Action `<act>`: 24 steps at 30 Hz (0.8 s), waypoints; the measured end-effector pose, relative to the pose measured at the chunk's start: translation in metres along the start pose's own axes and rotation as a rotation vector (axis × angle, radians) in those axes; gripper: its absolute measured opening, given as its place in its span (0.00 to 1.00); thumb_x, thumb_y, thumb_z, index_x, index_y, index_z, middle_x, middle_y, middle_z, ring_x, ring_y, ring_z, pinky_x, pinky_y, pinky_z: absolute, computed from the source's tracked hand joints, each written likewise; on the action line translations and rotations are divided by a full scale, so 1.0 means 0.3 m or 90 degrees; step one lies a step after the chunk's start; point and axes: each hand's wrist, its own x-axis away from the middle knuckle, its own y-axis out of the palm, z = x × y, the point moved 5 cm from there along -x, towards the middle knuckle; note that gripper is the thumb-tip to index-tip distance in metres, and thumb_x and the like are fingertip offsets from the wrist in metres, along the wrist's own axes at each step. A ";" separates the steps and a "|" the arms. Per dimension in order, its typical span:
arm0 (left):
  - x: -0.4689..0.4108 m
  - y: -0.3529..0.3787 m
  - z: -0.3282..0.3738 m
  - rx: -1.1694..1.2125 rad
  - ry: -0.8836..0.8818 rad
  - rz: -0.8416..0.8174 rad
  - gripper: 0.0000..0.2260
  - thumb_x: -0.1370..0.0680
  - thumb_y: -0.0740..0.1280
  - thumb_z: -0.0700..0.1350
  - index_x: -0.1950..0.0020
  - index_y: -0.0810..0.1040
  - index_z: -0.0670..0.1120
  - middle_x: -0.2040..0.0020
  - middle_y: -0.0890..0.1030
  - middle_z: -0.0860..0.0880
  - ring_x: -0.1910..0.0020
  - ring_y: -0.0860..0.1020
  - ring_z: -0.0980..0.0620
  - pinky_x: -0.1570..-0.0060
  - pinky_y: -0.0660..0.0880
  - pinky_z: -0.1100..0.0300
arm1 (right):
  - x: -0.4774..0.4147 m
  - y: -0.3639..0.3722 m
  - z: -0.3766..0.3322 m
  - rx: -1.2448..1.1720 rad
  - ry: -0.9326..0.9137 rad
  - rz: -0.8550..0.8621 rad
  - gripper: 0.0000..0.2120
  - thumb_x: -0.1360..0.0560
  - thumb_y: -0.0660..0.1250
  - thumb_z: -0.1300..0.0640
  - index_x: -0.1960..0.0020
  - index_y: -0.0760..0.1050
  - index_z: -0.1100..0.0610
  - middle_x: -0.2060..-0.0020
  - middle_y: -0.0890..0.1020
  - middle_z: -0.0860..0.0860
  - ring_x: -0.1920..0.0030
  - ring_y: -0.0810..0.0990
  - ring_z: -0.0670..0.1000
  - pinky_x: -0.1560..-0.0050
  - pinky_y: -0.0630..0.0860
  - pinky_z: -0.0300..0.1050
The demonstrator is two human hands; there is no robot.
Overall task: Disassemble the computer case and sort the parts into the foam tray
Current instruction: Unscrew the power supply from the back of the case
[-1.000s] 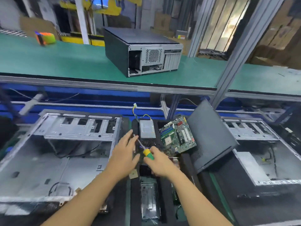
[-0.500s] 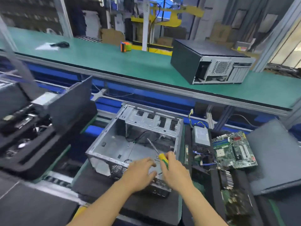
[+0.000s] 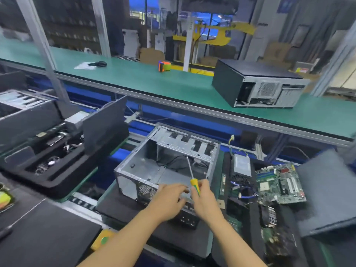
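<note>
Stripping the case (image 3: 154, 170) looks nearly done: the shell is almost bare inside, with only a dark cable loop showing near its far wall. It sits near centre on a dark pad, open side up. The left hand (image 3: 169, 197) lies on its near rim with fingers bent over the edge, seemingly to steady it. The right hand (image 3: 205, 202) is curled around the screwdriver (image 3: 194, 186), whose thin shaft points up and away over the opening. I judge the step to be hunting the last fasteners. The next move calls for tipping the blade down onto a screw while the shell is braced, though no screw head shows clearly.

Thin grey sheet steel makes up the case, with square cutouts on the far frame and a perforated near wall. The tool's handle is glossy yellow and green plastic. To the right, the black foam tray (image 3: 227, 214) looks soft and matte. It holds a green motherboard (image 3: 279, 184) and a boxy metal power supply (image 3: 241, 166).
</note>
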 end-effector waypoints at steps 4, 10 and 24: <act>-0.015 0.009 0.119 0.103 -0.039 0.105 0.08 0.20 0.64 0.45 0.43 0.79 0.53 0.44 0.78 0.58 0.50 0.73 0.58 0.43 0.66 0.58 | 0.058 -0.103 0.086 -0.019 0.020 -0.003 0.06 0.18 0.59 0.49 0.48 0.63 0.49 0.59 0.80 0.50 0.61 0.80 0.52 0.61 0.73 0.48; 0.220 0.033 -0.054 0.146 -0.203 0.418 0.05 0.24 0.61 0.41 0.55 0.70 0.52 0.59 0.73 0.55 0.58 0.71 0.53 0.55 0.68 0.55 | 0.117 -0.110 0.158 -0.025 -0.008 -0.063 0.07 0.18 0.58 0.48 0.51 0.61 0.46 0.60 0.80 0.57 0.62 0.80 0.59 0.58 0.77 0.57; 0.635 0.204 -0.624 -0.046 -0.553 -0.024 0.11 0.21 0.61 0.46 0.39 0.73 0.47 0.43 0.76 0.51 0.42 0.77 0.46 0.52 0.69 0.55 | 0.119 0.400 -0.052 0.103 -0.077 -0.270 0.08 0.18 0.58 0.49 0.43 0.61 0.51 0.56 0.77 0.51 0.58 0.75 0.55 0.59 0.68 0.50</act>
